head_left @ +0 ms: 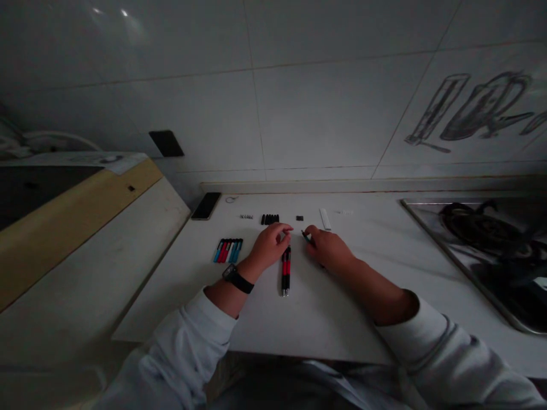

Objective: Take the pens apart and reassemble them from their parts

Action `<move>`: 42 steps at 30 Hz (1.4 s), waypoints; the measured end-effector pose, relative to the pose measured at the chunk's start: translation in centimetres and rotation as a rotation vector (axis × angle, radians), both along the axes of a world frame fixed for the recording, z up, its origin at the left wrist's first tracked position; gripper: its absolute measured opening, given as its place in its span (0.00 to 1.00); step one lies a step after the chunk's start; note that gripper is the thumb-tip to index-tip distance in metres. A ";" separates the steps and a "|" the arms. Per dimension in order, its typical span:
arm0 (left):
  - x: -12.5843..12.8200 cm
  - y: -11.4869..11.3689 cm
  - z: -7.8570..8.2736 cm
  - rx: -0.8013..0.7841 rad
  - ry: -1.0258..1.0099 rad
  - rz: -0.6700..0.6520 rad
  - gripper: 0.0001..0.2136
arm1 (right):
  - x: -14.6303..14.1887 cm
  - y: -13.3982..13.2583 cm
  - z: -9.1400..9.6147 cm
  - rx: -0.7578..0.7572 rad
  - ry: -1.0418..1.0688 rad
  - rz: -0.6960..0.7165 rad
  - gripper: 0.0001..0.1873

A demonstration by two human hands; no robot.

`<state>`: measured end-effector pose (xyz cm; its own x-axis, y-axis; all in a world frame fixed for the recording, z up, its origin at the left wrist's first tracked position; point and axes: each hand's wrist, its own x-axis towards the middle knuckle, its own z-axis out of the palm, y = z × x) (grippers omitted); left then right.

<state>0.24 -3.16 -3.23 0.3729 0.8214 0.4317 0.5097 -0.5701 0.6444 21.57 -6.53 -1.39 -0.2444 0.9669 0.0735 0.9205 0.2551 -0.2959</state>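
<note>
Dark slim pen part (306,236) pinched in right hand's grip (329,248); left hand's grip (268,246) parted, nothing visible in it. Red-and-black pens (288,273), two, just nearer than left grip: apparently complete. Seemingly unassembled: coloured barrels (228,250) left of left grip; black cylinders (270,219) beyond it, on counter (307,327).

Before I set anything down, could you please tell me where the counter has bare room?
The widest bare patch of counter lies between the right forearm and the stove; a smaller one lies between the phone and the colored tubes. The middle is crowded: left hand, two pens, and right hand with a slim dark piece, plus small black pieces behind.
</note>
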 end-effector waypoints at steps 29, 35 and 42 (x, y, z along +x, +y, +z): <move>-1.3 0.5 0.7 0.033 -0.049 0.078 0.05 | 2.0 1.9 -1.7 0.196 0.531 0.013 0.16; -1.5 0.7 0.7 0.017 -0.038 0.076 0.04 | 2.0 1.9 -1.6 0.155 0.525 0.039 0.16; -1.4 1.1 0.6 -0.095 -0.090 0.111 0.04 | 1.7 1.7 -1.6 0.231 0.542 0.014 0.13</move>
